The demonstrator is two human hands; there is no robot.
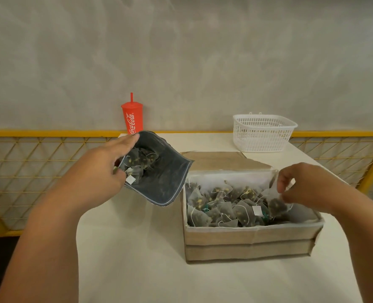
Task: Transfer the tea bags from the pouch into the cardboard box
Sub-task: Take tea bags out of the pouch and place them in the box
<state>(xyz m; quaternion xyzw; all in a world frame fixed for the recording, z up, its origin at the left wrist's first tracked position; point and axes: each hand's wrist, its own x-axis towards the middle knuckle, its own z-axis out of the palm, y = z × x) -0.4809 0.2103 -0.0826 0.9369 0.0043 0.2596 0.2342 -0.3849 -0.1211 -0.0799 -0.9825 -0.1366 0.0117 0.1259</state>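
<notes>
My left hand (103,171) grips the rim of a grey zip pouch (165,178), held tilted with its mouth open toward me. A few tea bags (140,162) lie inside the pouch. To its right stands an open cardboard box (251,237) holding several pyramid tea bags (225,206) with strings and paper tags. My right hand (305,184) hovers over the box's right end and pinches a tea bag (276,204) that hangs down onto the pile.
A red cup with a lid and straw (132,119) stands at the table's far edge behind the pouch. A white plastic basket (262,132) sits at the back right. A yellow mesh railing (28,162) runs behind the white table (137,259).
</notes>
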